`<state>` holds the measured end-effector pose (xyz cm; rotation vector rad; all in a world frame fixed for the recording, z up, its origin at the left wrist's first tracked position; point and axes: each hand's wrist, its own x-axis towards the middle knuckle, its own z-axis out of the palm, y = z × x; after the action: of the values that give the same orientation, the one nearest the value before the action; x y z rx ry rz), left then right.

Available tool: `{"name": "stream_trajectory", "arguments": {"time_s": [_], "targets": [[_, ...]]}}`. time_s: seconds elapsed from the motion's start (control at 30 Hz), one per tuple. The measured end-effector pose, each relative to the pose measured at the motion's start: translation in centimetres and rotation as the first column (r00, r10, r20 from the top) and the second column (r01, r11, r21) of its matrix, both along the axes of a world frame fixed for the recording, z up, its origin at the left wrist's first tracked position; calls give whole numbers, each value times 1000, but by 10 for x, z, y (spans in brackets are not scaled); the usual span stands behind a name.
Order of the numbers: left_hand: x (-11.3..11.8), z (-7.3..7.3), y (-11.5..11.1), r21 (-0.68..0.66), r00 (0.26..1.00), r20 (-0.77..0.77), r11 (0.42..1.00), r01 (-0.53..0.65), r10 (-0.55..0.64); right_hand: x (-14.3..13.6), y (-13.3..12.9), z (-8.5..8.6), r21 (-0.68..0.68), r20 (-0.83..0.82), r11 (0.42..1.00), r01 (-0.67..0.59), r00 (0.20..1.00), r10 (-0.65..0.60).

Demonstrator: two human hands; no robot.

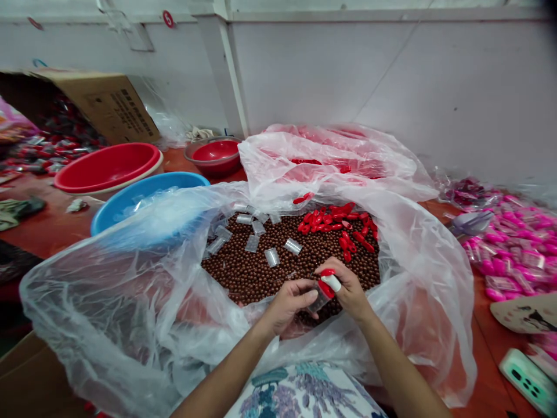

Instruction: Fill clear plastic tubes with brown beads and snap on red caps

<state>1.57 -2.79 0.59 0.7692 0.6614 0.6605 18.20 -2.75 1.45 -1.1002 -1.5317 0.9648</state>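
Note:
My left hand (pixel 287 303) is closed around a small clear plastic tube (pixel 319 301), tilted over the brown balls. My right hand (pixel 350 293) has its fingers closed on a red plastic cap (pixel 326 288) at the tube's upper end; I cannot tell whether it is fully seated. A white wrap (pixel 332 282) covers part of one right finger. Under both hands lies a heap of small round brown balls (pixel 248 278) in a translucent plastic bag (pixel 418 261). Several loose clear tubes (pixel 272 257) and a pile of red caps (pixel 322 220) rest on the balls.
Behind is another plastic bag (pixel 348 154) with red pieces. To the left stand a blue basin (pixel 102 215), red basins (pixel 108 165) and a tipped carton (pixel 104 104) of filled pieces. Pink packs (pixel 513 249), a scoop (pixel 472 222) and a phone (pixel 528 377) lie right.

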Motion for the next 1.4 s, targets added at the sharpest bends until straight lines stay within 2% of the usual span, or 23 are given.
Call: {"name": "stream_trajectory", "arguments": {"time_s": [0.1, 0.2, 0.37, 0.63, 0.8, 0.9, 1.03, 1.1, 1.17, 1.27, 1.33, 1.4], "targets": [[2, -1, 0, 9, 998, -44, 999, -52, 53, -9, -2, -2, -129, -58, 980, 154, 985, -163], [3, 0, 1, 112, 982, -135, 987, -117, 132, -15, -7, -5, -215, -71, 945, 246, 961, -266], [0, 3, 3, 289, 930, -274, 943, -163, 245, -13, -19, -6, -182, -29, 968, 176, 982, -184], [-3, 3, -1, 436, 894, -364, 896, -85, 262, -2, -21, 0, -173, 6, 984, 32, 999, -32], [-10, 13, -1, 621, 855, -400, 783, -12, 331, -4, -22, 2, -58, 112, 998, 7, 994, -1], [-12, 16, -1, 645, 848, -387, 763, -30, 361, -8, -24, -5, 46, 178, 999, -1, 984, -7], [-6, 9, -2, 520, 855, -324, 832, -196, 404, -19, -27, -22, 179, 321, 983, 43, 942, -99], [-1, 5, -2, 381, 879, -251, 876, -295, 405, -24, -28, -30, 226, 394, 972, 61, 907, -148], [2, 2, -2, 226, 913, -163, 915, -333, 373, -27, -29, -35, 259, 434, 963, 75, 882, -185], [3, 1, -2, -73, 961, -33, 958, -277, 276, -23, -30, -36, 272, 443, 958, 88, 873, -206], [1, 3, 0, -269, 977, 61, 946, -181, 204, -20, -32, -36, 268, 460, 961, 64, 868, -186], [1, 5, 1, -371, 980, 130, 924, -94, 152, -18, -34, -36, 288, 495, 958, 7, 855, -155]]}}
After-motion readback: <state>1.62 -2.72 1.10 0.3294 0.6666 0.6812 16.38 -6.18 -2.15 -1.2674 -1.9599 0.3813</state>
